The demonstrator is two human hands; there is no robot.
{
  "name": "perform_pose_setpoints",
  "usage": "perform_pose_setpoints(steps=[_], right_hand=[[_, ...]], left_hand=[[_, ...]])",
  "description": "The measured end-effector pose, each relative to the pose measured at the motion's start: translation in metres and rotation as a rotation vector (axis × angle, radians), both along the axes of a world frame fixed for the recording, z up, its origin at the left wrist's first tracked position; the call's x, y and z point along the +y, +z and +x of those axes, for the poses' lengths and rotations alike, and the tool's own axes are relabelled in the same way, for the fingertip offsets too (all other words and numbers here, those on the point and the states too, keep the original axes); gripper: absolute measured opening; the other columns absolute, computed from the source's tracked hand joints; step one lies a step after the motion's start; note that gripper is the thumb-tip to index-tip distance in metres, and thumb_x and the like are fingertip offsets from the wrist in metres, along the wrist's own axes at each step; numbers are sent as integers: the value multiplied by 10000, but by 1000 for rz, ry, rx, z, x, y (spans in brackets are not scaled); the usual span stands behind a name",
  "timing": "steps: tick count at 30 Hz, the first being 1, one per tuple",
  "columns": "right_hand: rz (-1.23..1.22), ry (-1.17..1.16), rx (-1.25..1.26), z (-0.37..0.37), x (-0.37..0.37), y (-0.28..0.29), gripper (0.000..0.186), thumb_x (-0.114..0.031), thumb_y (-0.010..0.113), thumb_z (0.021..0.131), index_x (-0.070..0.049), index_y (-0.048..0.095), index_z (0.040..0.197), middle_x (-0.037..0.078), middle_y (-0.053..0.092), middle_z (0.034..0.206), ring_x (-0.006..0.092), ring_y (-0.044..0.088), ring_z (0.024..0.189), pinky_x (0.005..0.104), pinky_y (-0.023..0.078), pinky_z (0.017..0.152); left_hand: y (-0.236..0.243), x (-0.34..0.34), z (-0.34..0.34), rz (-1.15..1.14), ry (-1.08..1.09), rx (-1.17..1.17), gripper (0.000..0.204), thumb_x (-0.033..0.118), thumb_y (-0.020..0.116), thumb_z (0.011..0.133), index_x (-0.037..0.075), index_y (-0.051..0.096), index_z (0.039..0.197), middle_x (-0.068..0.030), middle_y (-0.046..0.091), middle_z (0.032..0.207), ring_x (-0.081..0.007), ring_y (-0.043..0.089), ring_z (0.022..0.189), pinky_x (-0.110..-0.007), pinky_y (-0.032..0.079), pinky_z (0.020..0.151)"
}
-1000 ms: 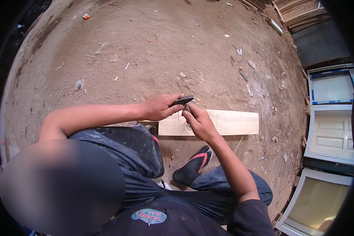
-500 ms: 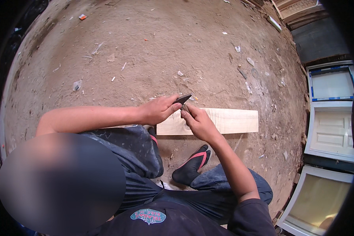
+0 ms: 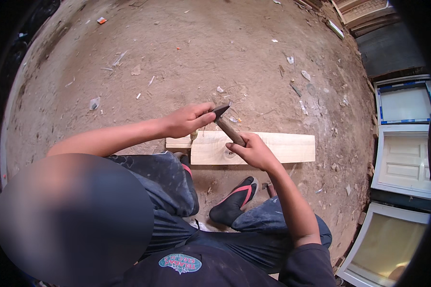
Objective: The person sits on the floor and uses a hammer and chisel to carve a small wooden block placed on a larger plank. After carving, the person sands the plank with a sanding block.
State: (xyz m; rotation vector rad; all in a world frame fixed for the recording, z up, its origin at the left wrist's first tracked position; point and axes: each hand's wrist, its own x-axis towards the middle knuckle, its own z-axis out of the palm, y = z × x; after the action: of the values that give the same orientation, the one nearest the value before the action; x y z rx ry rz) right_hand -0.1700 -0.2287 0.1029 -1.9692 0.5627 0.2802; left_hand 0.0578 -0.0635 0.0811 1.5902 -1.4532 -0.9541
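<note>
I have a hammer with a dark metal head [image 3: 221, 109] and a wooden handle [image 3: 230, 130], held at an angle above a pale plank [image 3: 292, 148]. My left hand [image 3: 189, 119] is closed around the hammer's head, fingers on its back. My right hand [image 3: 254, 150] grips the lower end of the handle. Narrower pale strips [image 3: 177, 143] lie at the plank's left, with a small yellowish piece [image 3: 194, 135] that I cannot make out.
The dirt floor [image 3: 143, 57] is strewn with scraps. My sandalled foot [image 3: 230, 205] is below the plank, beside a small tool [image 3: 270, 189]. White framed panels [image 3: 402, 158] line the right wall, with timber [image 3: 364, 14] at the upper right.
My left hand has risen with the hammer head. My right hand has moved down and right, exposing more of the wooden handle between my hands.
</note>
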Motion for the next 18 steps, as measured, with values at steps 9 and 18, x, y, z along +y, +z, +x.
perform_pose_setpoints(steps=[9, 18], right_hand=[[-128, 20, -423, -8, 23, 28, 275, -227, 691, 953, 9, 551, 927, 178, 485, 594, 297, 460, 525, 433, 393, 546], [-150, -34, -260, -22, 52, 26, 259, -202, 656, 990, 8, 528, 908, 217, 552, 646, 348, 551, 570, 450, 423, 577]], left_hand=[[-61, 36, 1, 41, -23, -162, 807, 569, 810, 804, 53, 538, 1362, -214, 656, 1197, -379, 644, 1122, -470, 500, 947], [-94, 33, 1, 113, -27, -211, 322, 313, 735, 939, 53, 683, 1123, -187, 723, 1055, -381, 698, 993, -454, 535, 840]])
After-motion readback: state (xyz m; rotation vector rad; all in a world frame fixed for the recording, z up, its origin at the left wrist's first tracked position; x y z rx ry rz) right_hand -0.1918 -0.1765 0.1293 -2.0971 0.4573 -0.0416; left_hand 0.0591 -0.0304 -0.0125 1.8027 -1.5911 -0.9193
